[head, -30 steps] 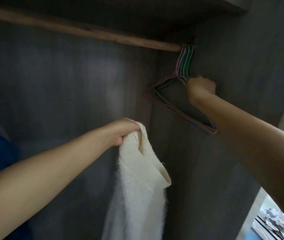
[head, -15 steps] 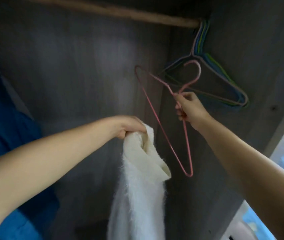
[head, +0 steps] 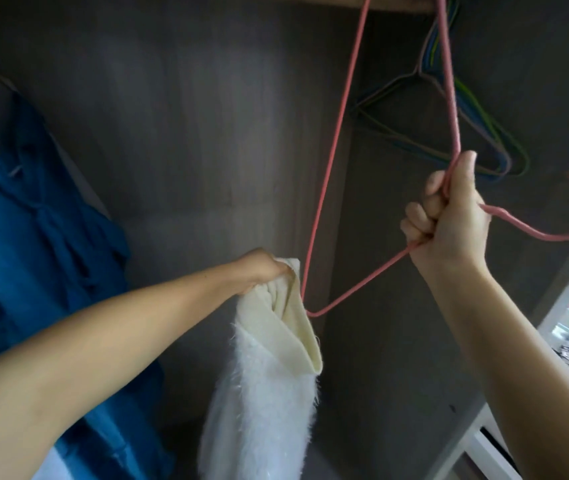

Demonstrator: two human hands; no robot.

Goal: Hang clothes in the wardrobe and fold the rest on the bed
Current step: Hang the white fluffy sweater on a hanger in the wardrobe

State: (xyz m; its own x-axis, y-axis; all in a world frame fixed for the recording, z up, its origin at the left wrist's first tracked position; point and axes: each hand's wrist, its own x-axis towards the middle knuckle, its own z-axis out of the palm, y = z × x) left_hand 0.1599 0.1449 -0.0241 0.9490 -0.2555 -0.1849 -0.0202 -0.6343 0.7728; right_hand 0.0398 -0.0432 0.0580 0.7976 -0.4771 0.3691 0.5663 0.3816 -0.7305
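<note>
Counts: 2 hands, 1 pink hanger, 1 white garment, 1 blue garment, 1 hanger bunch, 1 rod.
Left hand [head: 262, 268] and right hand [head: 449, 220], one each; one pink hanger [head: 331, 161] in hand; one fuzzy white garment [head: 269, 386] near centre; one blue garment [head: 33, 230] at left; one bunch of hangers [head: 449, 109] far right under the single rod [head: 400, 3], at least three colours, exact number can't be told.
</note>
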